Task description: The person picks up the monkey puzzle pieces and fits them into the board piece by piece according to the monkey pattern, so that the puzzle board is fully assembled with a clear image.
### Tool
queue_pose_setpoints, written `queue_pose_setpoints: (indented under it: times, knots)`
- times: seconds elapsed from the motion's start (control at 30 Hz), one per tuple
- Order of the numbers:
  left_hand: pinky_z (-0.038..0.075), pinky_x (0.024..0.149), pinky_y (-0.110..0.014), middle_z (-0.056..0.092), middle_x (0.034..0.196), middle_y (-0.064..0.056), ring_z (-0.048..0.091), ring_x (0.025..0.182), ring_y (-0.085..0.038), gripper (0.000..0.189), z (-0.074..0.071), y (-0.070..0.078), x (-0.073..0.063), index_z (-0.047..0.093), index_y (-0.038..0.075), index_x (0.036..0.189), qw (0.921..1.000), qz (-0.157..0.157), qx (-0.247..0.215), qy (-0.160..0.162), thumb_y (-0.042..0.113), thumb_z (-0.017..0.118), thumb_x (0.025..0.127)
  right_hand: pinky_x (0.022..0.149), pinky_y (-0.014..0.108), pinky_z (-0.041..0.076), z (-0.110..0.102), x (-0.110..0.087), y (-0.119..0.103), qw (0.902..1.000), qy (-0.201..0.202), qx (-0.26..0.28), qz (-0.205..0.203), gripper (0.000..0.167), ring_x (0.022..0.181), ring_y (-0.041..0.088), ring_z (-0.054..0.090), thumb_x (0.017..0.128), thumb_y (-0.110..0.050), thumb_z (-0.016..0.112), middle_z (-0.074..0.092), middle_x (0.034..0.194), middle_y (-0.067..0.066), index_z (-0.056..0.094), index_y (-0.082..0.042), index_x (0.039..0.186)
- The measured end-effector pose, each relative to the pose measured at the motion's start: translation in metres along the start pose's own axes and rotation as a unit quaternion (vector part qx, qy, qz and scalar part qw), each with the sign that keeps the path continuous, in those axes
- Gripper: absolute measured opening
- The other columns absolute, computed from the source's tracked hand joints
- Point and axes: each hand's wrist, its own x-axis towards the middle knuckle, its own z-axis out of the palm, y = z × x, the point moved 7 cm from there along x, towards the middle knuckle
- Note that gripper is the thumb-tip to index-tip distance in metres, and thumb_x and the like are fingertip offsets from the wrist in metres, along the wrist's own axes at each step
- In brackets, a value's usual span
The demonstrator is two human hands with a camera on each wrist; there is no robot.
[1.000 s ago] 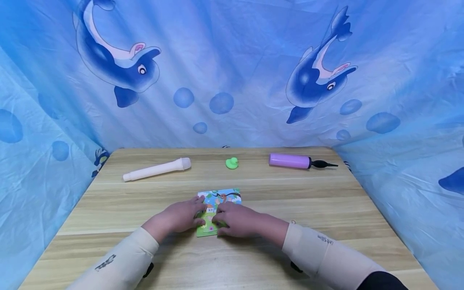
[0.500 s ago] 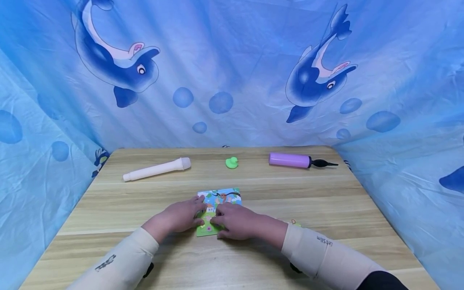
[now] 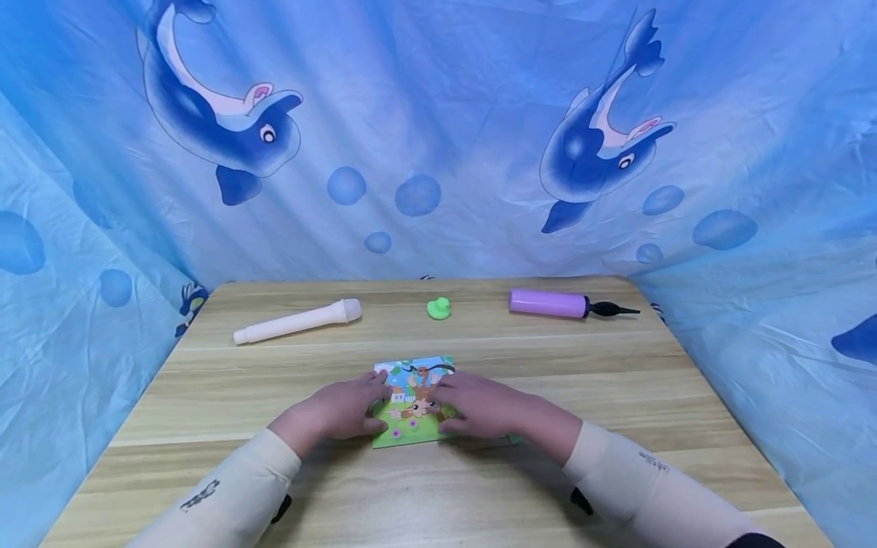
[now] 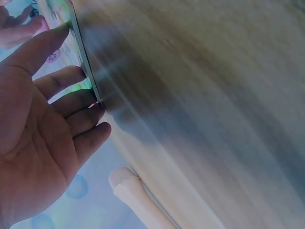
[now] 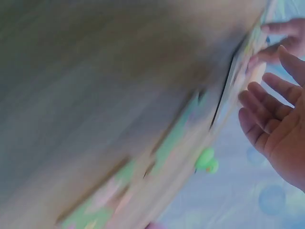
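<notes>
A jigsaw puzzle board (image 3: pixel 404 437) with a monkey, a small house and flowers on green grass lies mid-table. My left hand (image 3: pixel 349 407) holds steady along its left side; in the left wrist view the fingertips touch the board's edge and the thumb (image 4: pixel 45 45) reaches onto it. Over the board's right part is my right hand (image 3: pixel 479 405), its fingers loosely bent and nothing between them. Loose puzzle pieces (image 5: pixel 171 136) lie on the table right of the board; from the head, the right forearm covers most of them.
A pale toy microphone (image 3: pixel 294 322) lies back left, a green rubber duck (image 3: pixel 438 308) back middle, and a purple balloon pump (image 3: pixel 548 303) with a black nozzle back right. A blue dolphin-print curtain (image 3: pixel 438 137) surrounds the wooden table on three sides.
My right hand has moved right across the board, uncovering the monkey's face and more of the grass. The left hand stays at the left edge.
</notes>
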Motion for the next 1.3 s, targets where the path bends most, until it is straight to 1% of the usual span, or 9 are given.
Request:
queue_pose_setpoints:
  times: [0.17,0.3,0.43,0.5,0.67,0.83,0.97,1.17,1.3]
  knots:
    - [0.039,0.111,-0.051,0.033,0.157,-0.019,0.034,0.143,-0.036,0.061,0.0,0.0,-0.001,0.053,0.009,0.141,1.0,0.0,-0.006,0.001,0.038,0.069,0.09,0.098,0.033,0.049,-0.003,-0.023,0.028,0.9974,-0.022,0.025,0.063,0.043,0.112,0.013,0.057,0.09,-0.042,0.069,0.06,0.12,-0.002,0.062,-0.018,0.125]
    - [0.038,0.111,-0.05,0.033,0.157,-0.018,0.034,0.144,-0.035,0.062,0.0,-0.001,-0.001,0.052,0.01,0.142,1.0,-0.002,-0.006,0.0,0.039,0.069,0.09,0.089,0.035,0.052,0.0,-0.043,0.047,0.9891,-0.061,0.041,0.128,0.049,0.102,0.012,0.056,0.08,-0.048,0.078,0.058,0.112,-0.005,0.063,-0.023,0.119]
    - [0.038,0.111,-0.05,0.032,0.158,-0.018,0.033,0.145,-0.034,0.063,0.001,-0.001,-0.002,0.051,0.011,0.144,1.0,-0.006,-0.002,-0.003,0.039,0.069,0.09,0.081,0.033,0.05,0.009,-0.057,0.054,0.9827,-0.102,0.012,0.154,0.057,0.096,0.01,0.05,0.069,-0.047,0.086,0.053,0.105,-0.009,0.062,-0.027,0.116]
    - [0.038,0.111,-0.05,0.032,0.158,-0.018,0.033,0.145,-0.035,0.063,0.001,-0.001,-0.002,0.051,0.01,0.144,1.0,-0.006,-0.001,-0.003,0.039,0.069,0.09,0.078,0.031,0.049,0.012,-0.06,0.054,0.9836,-0.105,-0.006,0.147,0.048,0.092,0.01,0.048,0.073,-0.035,0.085,0.051,0.099,-0.01,0.061,-0.026,0.114]
    - [0.038,0.111,-0.051,0.032,0.158,-0.018,0.033,0.144,-0.035,0.063,0.001,-0.001,-0.001,0.051,0.01,0.143,1.0,-0.005,0.001,-0.001,0.039,0.069,0.09,0.073,0.027,0.048,0.013,-0.06,0.047,0.9914,-0.063,-0.018,0.113,0.028,0.083,0.007,0.047,0.081,-0.01,0.072,0.049,0.09,-0.011,0.062,-0.02,0.105]
    - [0.037,0.112,-0.049,0.032,0.159,-0.015,0.033,0.145,-0.032,0.063,0.004,-0.002,0.001,0.05,0.014,0.144,0.9999,-0.012,0.002,-0.002,0.041,0.068,0.09,0.07,0.025,0.047,0.016,-0.055,0.048,0.9929,-0.051,-0.01,0.107,0.022,0.079,0.006,0.046,0.083,-0.017,0.075,0.049,0.088,-0.011,0.063,-0.022,0.101]
    - [0.037,0.113,-0.049,0.032,0.159,-0.014,0.033,0.145,-0.032,0.063,0.006,-0.002,0.003,0.051,0.014,0.144,0.9999,-0.015,-0.001,-0.002,0.042,0.068,0.09,0.072,0.024,0.049,0.011,-0.049,0.046,0.9944,-0.032,0.009,0.1,0.021,0.082,0.004,0.049,0.086,-0.027,0.075,0.053,0.093,-0.011,0.063,-0.024,0.102]
    - [0.037,0.112,-0.05,0.031,0.159,-0.014,0.033,0.144,-0.035,0.062,0.005,-0.003,0.003,0.052,0.012,0.143,0.9999,-0.012,0.0,-0.001,0.04,0.069,0.09,0.074,0.022,0.049,-0.007,-0.025,0.026,0.9987,0.019,0.003,0.046,0.021,0.083,0.004,0.049,0.089,-0.029,0.071,0.055,0.097,-0.009,0.06,-0.023,0.106]
    - [0.036,0.113,-0.05,0.031,0.159,-0.014,0.033,0.145,-0.034,0.063,0.004,-0.002,0.002,0.05,0.012,0.144,0.9999,-0.013,0.001,-0.003,0.04,0.068,0.091,0.073,0.021,0.047,-0.007,-0.006,0.01,0.9994,0.032,-0.009,0.012,0.028,0.085,0.005,0.048,0.089,-0.031,0.071,0.055,0.099,-0.009,0.059,-0.021,0.113]
